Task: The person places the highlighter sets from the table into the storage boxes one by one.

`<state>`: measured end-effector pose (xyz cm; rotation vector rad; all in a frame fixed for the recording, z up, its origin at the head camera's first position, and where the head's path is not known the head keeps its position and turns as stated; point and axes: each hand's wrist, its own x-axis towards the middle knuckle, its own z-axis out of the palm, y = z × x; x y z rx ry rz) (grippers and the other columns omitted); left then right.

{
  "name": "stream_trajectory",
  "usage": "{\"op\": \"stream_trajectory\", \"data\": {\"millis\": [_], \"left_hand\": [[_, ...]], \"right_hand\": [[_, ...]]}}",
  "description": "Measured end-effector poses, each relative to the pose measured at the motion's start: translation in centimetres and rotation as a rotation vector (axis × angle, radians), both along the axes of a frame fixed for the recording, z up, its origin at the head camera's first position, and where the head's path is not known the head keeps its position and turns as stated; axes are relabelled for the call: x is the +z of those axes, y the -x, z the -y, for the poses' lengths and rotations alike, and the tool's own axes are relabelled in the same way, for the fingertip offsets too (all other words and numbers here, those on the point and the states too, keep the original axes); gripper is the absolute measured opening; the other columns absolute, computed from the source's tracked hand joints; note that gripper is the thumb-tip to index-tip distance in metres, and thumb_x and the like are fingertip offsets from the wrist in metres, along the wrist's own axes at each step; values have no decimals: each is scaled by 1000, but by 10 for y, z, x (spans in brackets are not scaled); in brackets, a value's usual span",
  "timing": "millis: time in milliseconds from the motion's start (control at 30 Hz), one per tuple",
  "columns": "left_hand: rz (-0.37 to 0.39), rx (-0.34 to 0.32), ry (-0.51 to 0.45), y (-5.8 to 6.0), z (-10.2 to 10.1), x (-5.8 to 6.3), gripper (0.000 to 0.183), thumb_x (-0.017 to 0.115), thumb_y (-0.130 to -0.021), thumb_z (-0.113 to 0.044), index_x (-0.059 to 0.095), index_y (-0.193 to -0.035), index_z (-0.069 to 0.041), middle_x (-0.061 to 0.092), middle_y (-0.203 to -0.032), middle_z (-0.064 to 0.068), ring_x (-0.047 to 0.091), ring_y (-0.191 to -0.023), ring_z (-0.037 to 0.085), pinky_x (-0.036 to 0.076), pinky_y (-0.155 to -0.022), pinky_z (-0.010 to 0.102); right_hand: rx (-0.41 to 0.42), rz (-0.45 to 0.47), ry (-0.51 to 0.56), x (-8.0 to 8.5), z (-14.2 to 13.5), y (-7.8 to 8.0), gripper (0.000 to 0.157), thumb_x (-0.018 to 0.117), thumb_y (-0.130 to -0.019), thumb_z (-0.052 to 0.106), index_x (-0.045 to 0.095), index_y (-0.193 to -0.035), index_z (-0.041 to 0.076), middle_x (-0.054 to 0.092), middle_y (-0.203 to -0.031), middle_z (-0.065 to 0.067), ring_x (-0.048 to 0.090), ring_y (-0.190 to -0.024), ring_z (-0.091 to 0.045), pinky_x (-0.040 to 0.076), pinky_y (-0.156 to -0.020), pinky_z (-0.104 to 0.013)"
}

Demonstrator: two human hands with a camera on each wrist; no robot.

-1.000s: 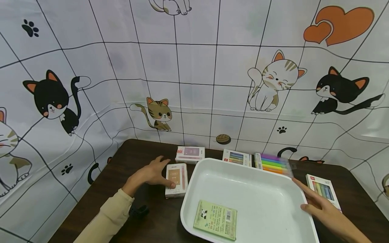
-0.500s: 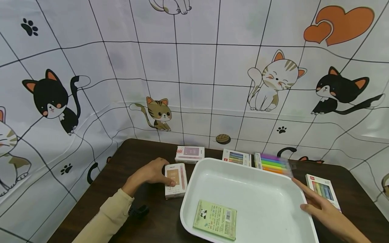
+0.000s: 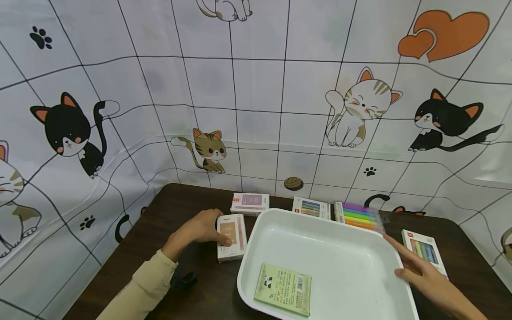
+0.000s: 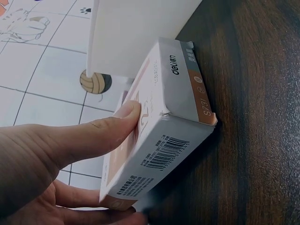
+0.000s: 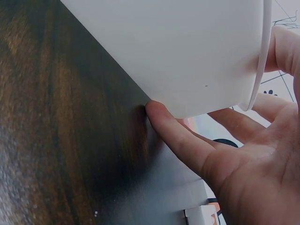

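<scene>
My left hand (image 3: 200, 226) grips a small white cardboard box (image 3: 236, 244) with a tan panel and "12" on its front. In the left wrist view, the thumb presses the box's (image 4: 161, 154) printed face while the other fingers reach behind its far edge. At the right side of a white plastic tray (image 3: 340, 266), my right hand (image 3: 424, 275) holds the rim, thumb over it and fingers along the outer wall. The right wrist view has a fingertip at the bottom edge of the tray (image 5: 187, 56). A light green packet (image 3: 284, 289) lies inside the tray.
Behind the tray stand a white box with a mauve panel (image 3: 250, 203), a box with coloured stripes (image 3: 312, 207) and a clear case of rainbow-coloured items (image 3: 360, 216). Another striped box (image 3: 426, 251) lies at the right. A dark object (image 3: 184, 281) is by the left sleeve.
My left hand's fingers have closed around the far edge of the tan-panelled box, which has tilted very slightly. My right hand and the tray have stayed in place.
</scene>
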<state>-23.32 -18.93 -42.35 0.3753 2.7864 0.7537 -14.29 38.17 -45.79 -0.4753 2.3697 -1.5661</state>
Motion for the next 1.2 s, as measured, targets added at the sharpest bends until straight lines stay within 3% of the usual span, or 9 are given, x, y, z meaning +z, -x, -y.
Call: {"op": "stream_trajectory", "data": {"millis": [133, 467, 767, 1200], "left_hand": [[-2, 5, -16, 1, 0, -1, 87, 96, -69, -32, 55, -132, 12, 61, -102, 10, 55, -87, 25, 50, -82, 46], [13, 40, -118, 6, 7, -8, 78, 96, -72, -24, 58, -135, 2, 63, -118, 13, 56, -95, 28, 50, -85, 48], [68, 95, -264, 7, 11, -9, 68, 93, -74, -10, 61, -133, -1, 59, -105, 13, 56, -86, 27, 49, -71, 40], [239, 155, -523, 7, 9, -5, 65, 81, -81, 9, 53, -139, 0, 51, -117, 23, 67, -83, 29, 60, -69, 45]], "right_hand": [[-3, -11, -2, 0, 0, 0, 69, 53, -107, 8, 15, -165, 13, 14, -164, 9, 31, -129, 18, 40, -95, -13], [25, -20, 27, -1, -1, -1, 69, 50, -107, 5, 13, -165, 13, 20, -156, 24, 35, -130, 13, 47, -93, -20], [-19, 15, -5, -3, -1, 0, 70, 54, -106, 10, 15, -165, 16, 14, -163, 9, 32, -127, 18, 41, -94, -14], [-20, 14, -4, -2, 0, -1, 70, 53, -107, 9, 15, -165, 16, 11, -166, -2, 33, -128, 17, 44, -94, -17]]}}
